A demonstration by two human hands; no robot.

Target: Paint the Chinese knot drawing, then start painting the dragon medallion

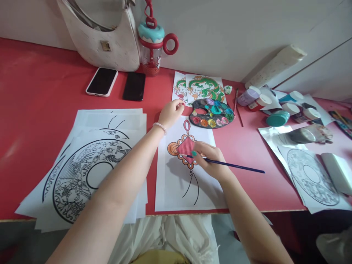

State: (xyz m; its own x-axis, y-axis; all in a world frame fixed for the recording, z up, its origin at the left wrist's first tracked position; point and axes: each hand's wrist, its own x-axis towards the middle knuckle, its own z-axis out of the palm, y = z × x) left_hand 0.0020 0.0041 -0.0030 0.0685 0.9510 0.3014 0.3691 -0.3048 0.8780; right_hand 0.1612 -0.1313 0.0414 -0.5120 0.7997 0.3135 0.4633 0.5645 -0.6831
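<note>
My right hand [210,159] grips a paintbrush [236,165] with a dark blue handle, its tip over the left part of a red diamond. The diamond belongs to a knot drawing on a white sheet [173,190], with orange loops around it and unpainted tassel lines below. My left hand [172,112] rests by the sheet's top edge, fingers curled inward; whatever they may hold is hidden. Just right of it lies a black paint palette [200,123] with wells of several colours, partly over the sheet. Part of the drawing is covered by my right hand.
Line-art sheets [137,124] lie left under my forearm. Behind are two phones [102,81], a cup [151,55], a white handbag [110,51] and painted dragon pictures [206,88]. Paint bottles [249,96], a teal jar [277,118] and another line-art sheet [312,179] are at right.
</note>
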